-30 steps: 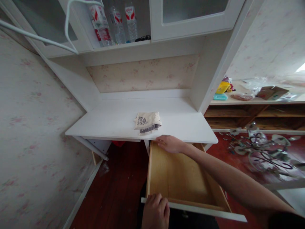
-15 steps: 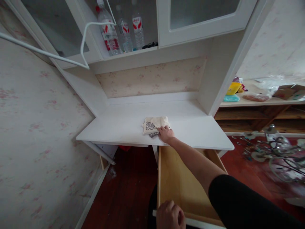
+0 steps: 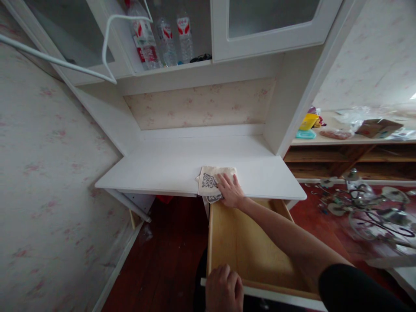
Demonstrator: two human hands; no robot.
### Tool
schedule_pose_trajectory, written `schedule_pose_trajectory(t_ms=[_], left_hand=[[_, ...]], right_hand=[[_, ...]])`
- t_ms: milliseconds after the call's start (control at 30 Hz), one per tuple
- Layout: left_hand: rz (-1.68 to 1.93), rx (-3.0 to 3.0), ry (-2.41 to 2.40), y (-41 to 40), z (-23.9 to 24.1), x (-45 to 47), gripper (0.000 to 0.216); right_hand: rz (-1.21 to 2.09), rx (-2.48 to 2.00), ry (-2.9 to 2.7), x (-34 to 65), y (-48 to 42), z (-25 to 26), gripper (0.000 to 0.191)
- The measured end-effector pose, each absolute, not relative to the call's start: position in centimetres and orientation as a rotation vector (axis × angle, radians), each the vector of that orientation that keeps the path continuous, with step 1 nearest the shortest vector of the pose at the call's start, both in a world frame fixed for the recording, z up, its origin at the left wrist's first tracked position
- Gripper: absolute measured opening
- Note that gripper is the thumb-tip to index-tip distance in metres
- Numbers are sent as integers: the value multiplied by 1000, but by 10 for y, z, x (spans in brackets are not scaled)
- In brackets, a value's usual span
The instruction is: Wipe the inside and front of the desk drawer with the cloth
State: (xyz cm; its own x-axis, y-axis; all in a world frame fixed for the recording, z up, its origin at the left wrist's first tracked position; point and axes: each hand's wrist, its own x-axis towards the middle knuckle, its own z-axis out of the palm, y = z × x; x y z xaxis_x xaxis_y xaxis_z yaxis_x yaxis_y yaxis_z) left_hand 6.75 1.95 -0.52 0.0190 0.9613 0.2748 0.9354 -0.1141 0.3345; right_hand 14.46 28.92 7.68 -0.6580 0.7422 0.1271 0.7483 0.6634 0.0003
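My right hand [image 3: 230,190] lies on a cream cloth [image 3: 208,181] with a dark printed pattern. Its fingers are spread and press the cloth against the front edge of the white desk top [image 3: 162,169]. The cloth is folded, and a patterned corner hangs over that edge. Lower in the view, my left hand [image 3: 224,288] is closed over the front panel of a pulled-out wooden drawer [image 3: 247,242]. Its fingertips are partly hidden. The right forearm crosses above the drawer.
Plastic bottles [image 3: 167,41] stand on the shelf above the desk. A white bent rod [image 3: 61,63] juts in at upper left. To the right are a low wooden shelf unit [image 3: 325,162], a cardboard box [image 3: 378,128] and a metal lamp-like tangle [image 3: 373,208] on the red floor.
My right hand has drawn the cloth toward me, from the desk surface to its front edge, and the fingers have spread wider. My left hand stays on the drawer front. The view has shifted slightly.
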Motion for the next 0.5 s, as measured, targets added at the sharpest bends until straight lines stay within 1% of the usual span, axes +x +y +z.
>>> schedule_pose_trajectory(t_ms=[67, 133, 167, 300, 500], left_hand=[[704, 2222, 2059, 18, -6, 68, 12], [730, 2227, 2076, 17, -5, 69, 13], [733, 2224, 2086, 17, -5, 69, 12], [687, 2217, 2087, 16, -2, 69, 12], [665, 2312, 1996, 17, -5, 65, 11]], right_hand=[[-42, -1261, -2784, 138, 295, 73, 81], [5, -1270, -2801, 132, 298, 68, 86], [25, -1263, -2804, 131, 298, 66, 85], [57, -1188, -2796, 137, 290, 61, 70], [74, -1117, -2751, 164, 253, 49, 57]])
